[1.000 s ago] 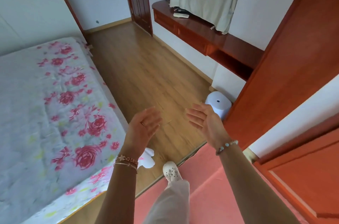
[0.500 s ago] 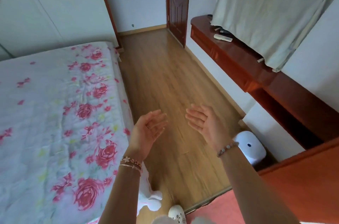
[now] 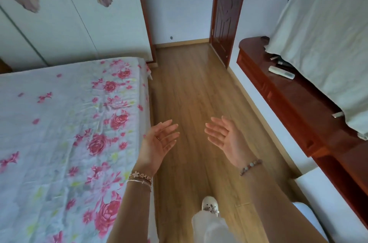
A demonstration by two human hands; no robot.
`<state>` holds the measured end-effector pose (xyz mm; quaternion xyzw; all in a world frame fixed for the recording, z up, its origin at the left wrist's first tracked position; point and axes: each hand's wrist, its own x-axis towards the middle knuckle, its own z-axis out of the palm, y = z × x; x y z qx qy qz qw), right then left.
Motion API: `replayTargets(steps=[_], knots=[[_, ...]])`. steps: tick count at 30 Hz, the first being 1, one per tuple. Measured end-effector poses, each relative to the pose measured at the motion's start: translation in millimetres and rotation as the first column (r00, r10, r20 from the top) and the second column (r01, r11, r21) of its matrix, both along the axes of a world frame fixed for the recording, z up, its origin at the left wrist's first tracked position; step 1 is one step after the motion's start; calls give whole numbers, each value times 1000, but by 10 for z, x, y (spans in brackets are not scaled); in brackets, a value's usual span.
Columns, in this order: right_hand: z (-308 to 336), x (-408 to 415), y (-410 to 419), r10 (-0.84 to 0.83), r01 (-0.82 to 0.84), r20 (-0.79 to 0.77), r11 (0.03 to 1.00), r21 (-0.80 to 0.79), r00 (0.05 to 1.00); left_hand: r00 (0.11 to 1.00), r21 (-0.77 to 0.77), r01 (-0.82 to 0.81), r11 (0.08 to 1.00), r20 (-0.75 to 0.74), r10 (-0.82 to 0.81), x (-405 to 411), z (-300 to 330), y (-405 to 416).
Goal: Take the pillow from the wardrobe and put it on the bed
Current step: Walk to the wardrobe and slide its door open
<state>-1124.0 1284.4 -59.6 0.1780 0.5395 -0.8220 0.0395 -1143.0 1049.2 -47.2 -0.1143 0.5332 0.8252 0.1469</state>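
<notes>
The bed (image 3: 59,123), covered with a white sheet printed with pink roses, fills the left side. Behind it stands a white wardrobe (image 3: 65,14) with flower motifs, its doors closed. No pillow is in view. My left hand (image 3: 159,143) hovers at the bed's right edge, palm turned inward, fingers apart and empty. My right hand (image 3: 225,139) is held beside it over the wooden floor, palm facing the left one, also empty.
A strip of wooden floor (image 3: 195,87) runs ahead to a dark brown door (image 3: 229,14). A reddish wooden shelf (image 3: 294,103) along the right wall carries a remote (image 3: 281,72) and a cloth-covered object (image 3: 326,47). My foot (image 3: 210,206) is on the floor.
My view has swung left, away from the red wooden panel on the right, toward the bed and white wardrobe. I have stepped forward along the floor. Both hands stay open and empty.
</notes>
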Motion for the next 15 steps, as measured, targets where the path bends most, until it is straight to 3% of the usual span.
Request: replayTargets(steps=[6, 15], knots=[[95, -1409, 474, 62, -62, -40, 998, 24, 997, 997, -16, -66, 998, -39, 65, -1140, 169, 360], [-70, -2856, 588, 135, -134, 29, 991, -17, 990, 980, 2, -199, 980, 0, 199, -2385, 44, 451]])
